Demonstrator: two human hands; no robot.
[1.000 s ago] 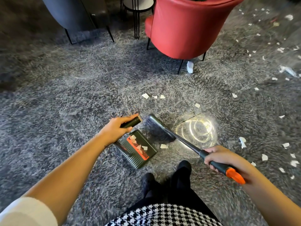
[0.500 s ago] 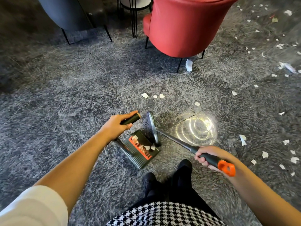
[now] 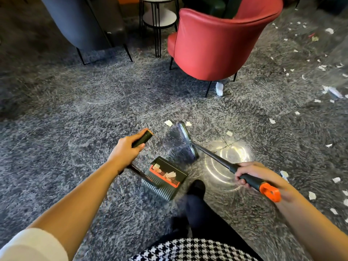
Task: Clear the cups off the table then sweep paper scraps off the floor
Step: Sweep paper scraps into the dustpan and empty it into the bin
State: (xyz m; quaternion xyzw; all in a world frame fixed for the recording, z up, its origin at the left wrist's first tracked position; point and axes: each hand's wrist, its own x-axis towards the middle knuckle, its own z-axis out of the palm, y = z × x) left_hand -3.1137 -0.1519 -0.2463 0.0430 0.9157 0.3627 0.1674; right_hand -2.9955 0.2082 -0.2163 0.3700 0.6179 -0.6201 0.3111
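**Step in hand: sweeping paper scraps into the dustpan.** All positions below are given relative to the dustpan.

1. The dustpan rests on the glossy speckled floor, just ahead of the person's dark shoe. Its open edge appears to face away from the person. A few collected scraps lie inside it, on the orange comb strip.
2. The left hand, above and left of the dustpan, is wrapped round the top of the upright dustpan handle.
3. The right hand, right of the dustpan, is closed round the black grip of the broom, just short of its orange end ring.
4. The broom head stands just beyond the dustpan and apart from it. Its bristles are blurred.
5. Two loose scraps lie just past the broom head. A third scrap lies beyond the dustpan and to its right.

**Recommended technique:**
- Press the dustpan lip flat to the floor.
- Set the bristles behind the loose scraps.
- Draw short, light strokes toward the dustpan, since a hard flick is likely to send light paper over or round it.

**Remaining work:**
- A crumpled paper piece lies well beyond the dustpan, at a leg of the red armchair.
- The densest scatter of scraps lies far beyond the dustpan and to its right, so the dustpan will likely need repositioning.
- No cup is in view.
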